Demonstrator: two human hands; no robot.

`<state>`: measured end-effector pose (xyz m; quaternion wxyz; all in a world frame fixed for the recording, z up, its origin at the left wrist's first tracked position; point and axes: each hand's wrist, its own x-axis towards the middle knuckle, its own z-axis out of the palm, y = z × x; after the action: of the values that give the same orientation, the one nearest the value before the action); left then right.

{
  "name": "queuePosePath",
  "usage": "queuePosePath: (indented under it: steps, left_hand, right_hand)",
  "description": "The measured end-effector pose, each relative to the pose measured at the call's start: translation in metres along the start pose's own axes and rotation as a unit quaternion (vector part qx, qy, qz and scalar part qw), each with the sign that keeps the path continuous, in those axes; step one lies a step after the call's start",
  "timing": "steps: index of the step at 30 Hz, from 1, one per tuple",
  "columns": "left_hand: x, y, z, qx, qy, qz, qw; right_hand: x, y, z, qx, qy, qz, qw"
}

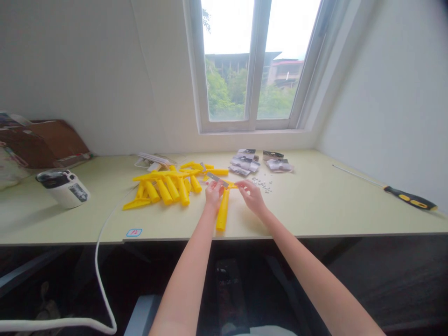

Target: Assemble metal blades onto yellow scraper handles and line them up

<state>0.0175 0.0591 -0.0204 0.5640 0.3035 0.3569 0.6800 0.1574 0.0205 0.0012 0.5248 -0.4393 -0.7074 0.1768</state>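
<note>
My left hand pinches a narrow grey metal strip above the tabletop. My right hand reaches in from the other side, its fingertips on a small yellow plastic tip. Below both hands lies a long yellow plastic piece, its upper end hidden behind my fingers. To the left is a heap of similar yellow plastic pieces. Just right of my right hand are scattered small metal studs, with several clear plastic packets behind them.
The pale green table runs below a window. A black-and-yellow screwdriver lies at the right. A white appliance, cardboard and a white cable occupy the left.
</note>
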Motion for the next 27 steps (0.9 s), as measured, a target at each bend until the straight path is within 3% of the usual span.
queuePosePath:
  steps: [4,7,10,16,19,22,25,27]
  left_hand:
    - [0.000,0.001,0.000,-0.011,-0.027,-0.004,1.000]
    - [-0.003,0.004,0.000,-0.003,-0.052,-0.010,0.999]
    - [-0.006,0.006,0.001,0.005,-0.054,-0.022,0.998]
    - [-0.008,0.006,0.001,0.028,-0.062,-0.010,0.998]
    - [-0.010,0.004,0.001,0.048,-0.073,-0.012,0.996]
    - [-0.010,0.004,0.000,0.052,-0.072,-0.018,0.996]
    - [-0.008,0.004,0.000,0.046,-0.057,-0.018,0.997]
    - [-0.007,0.004,-0.001,0.049,-0.041,-0.014,0.998]
  right_hand:
    - [0.022,-0.018,0.012,-0.033,-0.012,-0.056,0.998]
    - [0.040,-0.029,0.021,-0.046,-0.112,-0.080,0.989]
    - [0.052,-0.034,0.029,-0.067,-0.154,-0.070,0.983]
    - [0.053,-0.030,0.034,-0.007,-0.146,-0.001,0.989]
    - [0.050,-0.026,0.033,0.024,-0.077,0.037,0.996]
    - [0.047,-0.016,0.029,0.065,0.047,0.075,0.994]
    - [0.040,0.004,0.020,0.109,0.186,0.116,0.970]
    - [0.033,0.019,0.012,0.116,0.238,0.136,0.955]
